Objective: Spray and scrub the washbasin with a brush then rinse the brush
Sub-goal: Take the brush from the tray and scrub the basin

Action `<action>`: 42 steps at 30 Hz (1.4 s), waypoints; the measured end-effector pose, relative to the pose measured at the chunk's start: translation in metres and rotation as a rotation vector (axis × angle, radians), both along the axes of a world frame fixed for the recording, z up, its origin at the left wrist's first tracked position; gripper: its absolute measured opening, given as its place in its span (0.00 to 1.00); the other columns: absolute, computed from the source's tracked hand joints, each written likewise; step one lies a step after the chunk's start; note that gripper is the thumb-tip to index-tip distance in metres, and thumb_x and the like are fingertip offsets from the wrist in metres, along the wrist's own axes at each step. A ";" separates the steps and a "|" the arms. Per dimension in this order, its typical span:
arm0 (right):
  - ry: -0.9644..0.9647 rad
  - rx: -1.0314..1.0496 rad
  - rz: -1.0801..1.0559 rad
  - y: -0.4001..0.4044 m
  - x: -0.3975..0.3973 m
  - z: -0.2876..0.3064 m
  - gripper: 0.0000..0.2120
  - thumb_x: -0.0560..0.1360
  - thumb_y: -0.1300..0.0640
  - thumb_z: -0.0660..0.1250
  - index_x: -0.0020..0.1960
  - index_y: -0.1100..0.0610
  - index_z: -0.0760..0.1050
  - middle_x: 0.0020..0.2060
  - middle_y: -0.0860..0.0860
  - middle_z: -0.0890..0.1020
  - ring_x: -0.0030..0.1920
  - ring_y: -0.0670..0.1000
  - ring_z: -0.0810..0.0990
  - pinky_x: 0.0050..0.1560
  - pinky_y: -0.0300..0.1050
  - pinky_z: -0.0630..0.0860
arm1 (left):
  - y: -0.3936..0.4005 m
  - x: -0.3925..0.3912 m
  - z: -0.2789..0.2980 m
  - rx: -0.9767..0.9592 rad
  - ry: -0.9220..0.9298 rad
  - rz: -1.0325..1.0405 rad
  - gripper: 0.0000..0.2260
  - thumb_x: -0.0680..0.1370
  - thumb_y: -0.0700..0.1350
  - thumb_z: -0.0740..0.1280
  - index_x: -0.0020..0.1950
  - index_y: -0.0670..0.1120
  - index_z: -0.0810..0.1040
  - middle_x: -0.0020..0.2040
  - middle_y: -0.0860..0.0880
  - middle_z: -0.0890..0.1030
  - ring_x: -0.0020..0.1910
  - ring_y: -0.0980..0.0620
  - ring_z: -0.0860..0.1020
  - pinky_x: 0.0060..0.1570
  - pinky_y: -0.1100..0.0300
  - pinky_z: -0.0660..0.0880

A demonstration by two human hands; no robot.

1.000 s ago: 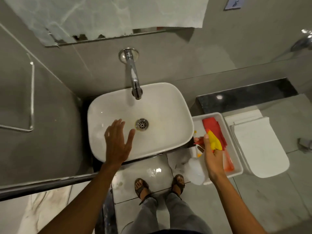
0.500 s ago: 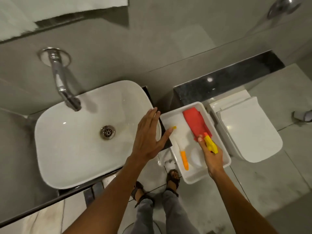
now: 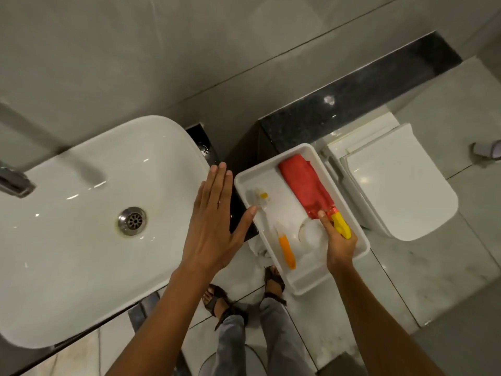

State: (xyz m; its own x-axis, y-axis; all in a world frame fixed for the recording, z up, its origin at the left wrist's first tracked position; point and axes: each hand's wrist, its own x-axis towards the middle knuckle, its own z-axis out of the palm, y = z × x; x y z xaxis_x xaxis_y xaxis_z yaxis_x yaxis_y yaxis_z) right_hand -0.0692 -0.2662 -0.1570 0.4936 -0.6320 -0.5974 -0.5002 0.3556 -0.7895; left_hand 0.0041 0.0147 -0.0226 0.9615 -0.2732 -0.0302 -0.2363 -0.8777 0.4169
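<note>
The white washbasin (image 3: 81,240) fills the left, its drain (image 3: 132,221) in the middle. To its right a white tray (image 3: 349,185) holds a brush (image 3: 286,249) with an orange handle and a pale bristle head, and a folded red cloth (image 3: 305,185). My left hand (image 3: 214,226) hovers flat with fingers spread over the basin's right rim, thumb tip near the brush head. My right hand (image 3: 339,245) grips a spray bottle (image 3: 341,225) with a yellow and red head, its clear body lying in the tray.
The tap spout (image 3: 13,183) juts in at the far left. A white toilet with closed lid (image 3: 398,185) stands right of the tray, under a black stone ledge (image 3: 352,104). My sandalled feet (image 3: 217,297) stand on the tiled floor below.
The view has swung to the right. My left hand moved from over the basin to its right rim beside the tray. My right hand lowered the spray bottle into the tray.
</note>
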 end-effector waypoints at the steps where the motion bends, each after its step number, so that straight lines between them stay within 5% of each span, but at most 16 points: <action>1: -0.005 -0.012 0.009 0.001 -0.003 -0.002 0.33 0.62 0.45 0.86 0.63 0.56 0.84 0.56 0.51 0.88 0.58 0.54 0.86 0.66 0.55 0.79 | -0.001 0.000 0.001 0.007 0.005 0.002 0.39 0.86 0.68 0.55 0.89 0.47 0.48 0.90 0.52 0.44 0.88 0.54 0.42 0.87 0.46 0.49; 6: -0.056 -0.060 0.041 0.006 -0.012 -0.004 0.23 0.66 0.52 0.85 0.59 0.55 0.86 0.54 0.50 0.88 0.57 0.50 0.87 0.63 0.52 0.81 | -0.001 0.000 0.002 0.065 0.006 -0.012 0.37 0.87 0.64 0.54 0.89 0.45 0.50 0.90 0.48 0.46 0.89 0.50 0.42 0.87 0.43 0.51; 12: -0.080 -0.096 -0.001 0.021 -0.025 -0.004 0.27 0.68 0.56 0.84 0.65 0.50 0.82 0.59 0.49 0.86 0.61 0.49 0.84 0.60 0.43 0.82 | 0.000 0.000 -0.002 0.061 -0.037 -0.014 0.36 0.88 0.64 0.55 0.89 0.44 0.51 0.90 0.47 0.47 0.89 0.49 0.44 0.87 0.45 0.51; 15: 0.110 -0.198 -0.148 0.043 -0.037 -0.007 0.34 0.67 0.53 0.84 0.69 0.60 0.76 0.63 0.56 0.83 0.63 0.57 0.82 0.67 0.52 0.78 | -0.002 0.001 -0.004 0.042 -0.056 -0.014 0.37 0.87 0.65 0.55 0.89 0.44 0.53 0.90 0.47 0.48 0.89 0.49 0.45 0.87 0.46 0.51; 18: 0.331 -0.164 -0.224 0.083 -0.048 -0.003 0.26 0.70 0.49 0.81 0.58 0.65 0.77 0.52 0.60 0.82 0.52 0.59 0.81 0.57 0.48 0.79 | -0.002 0.001 -0.008 0.029 -0.056 -0.011 0.38 0.87 0.67 0.53 0.89 0.45 0.54 0.90 0.48 0.49 0.89 0.50 0.45 0.87 0.45 0.52; 20: 0.298 -0.110 -0.012 0.104 -0.045 -0.004 0.19 0.76 0.50 0.76 0.54 0.65 0.77 0.50 0.61 0.82 0.53 0.61 0.82 0.59 0.55 0.80 | 0.000 0.000 -0.012 0.034 -0.061 -0.008 0.38 0.86 0.68 0.53 0.89 0.45 0.54 0.90 0.48 0.50 0.89 0.50 0.45 0.87 0.45 0.52; 23: 0.314 -0.228 0.385 0.114 -0.027 -0.006 0.23 0.80 0.47 0.71 0.68 0.61 0.75 0.63 0.58 0.78 0.65 0.58 0.78 0.67 0.58 0.75 | 0.002 0.000 -0.016 0.043 -0.082 -0.007 0.38 0.87 0.68 0.53 0.89 0.45 0.54 0.90 0.48 0.50 0.89 0.50 0.45 0.87 0.46 0.51; 30: 0.540 -0.374 0.763 0.107 0.000 -0.015 0.22 0.83 0.46 0.64 0.70 0.60 0.73 0.66 0.59 0.76 0.67 0.60 0.75 0.69 0.56 0.72 | -0.001 0.002 -0.014 0.025 -0.086 -0.007 0.40 0.86 0.70 0.50 0.88 0.44 0.55 0.89 0.46 0.52 0.89 0.47 0.47 0.87 0.46 0.51; 38: 0.183 -0.372 0.695 0.106 -0.042 0.057 0.16 0.86 0.47 0.58 0.65 0.59 0.69 0.45 0.54 0.83 0.44 0.55 0.85 0.50 0.61 0.82 | 0.002 -0.001 0.010 -0.053 -0.053 0.010 0.39 0.85 0.69 0.49 0.87 0.44 0.60 0.89 0.44 0.57 0.89 0.45 0.52 0.86 0.51 0.45; 42: 0.013 -0.413 0.665 0.111 -0.044 0.121 0.16 0.84 0.38 0.58 0.57 0.51 0.71 0.41 0.50 0.81 0.42 0.49 0.83 0.47 0.52 0.83 | 0.030 -0.017 0.034 -0.209 -0.061 0.129 0.34 0.87 0.64 0.52 0.85 0.43 0.65 0.87 0.44 0.62 0.88 0.46 0.57 0.87 0.47 0.52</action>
State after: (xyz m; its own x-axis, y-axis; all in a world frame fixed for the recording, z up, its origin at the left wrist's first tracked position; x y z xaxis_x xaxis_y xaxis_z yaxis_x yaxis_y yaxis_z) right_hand -0.1131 -0.1549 -0.0363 0.8409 -0.3781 -0.3871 -0.5157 -0.3431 -0.7851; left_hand -0.0127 0.0445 0.0114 0.9871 -0.1425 0.0735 -0.1585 -0.7982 0.5811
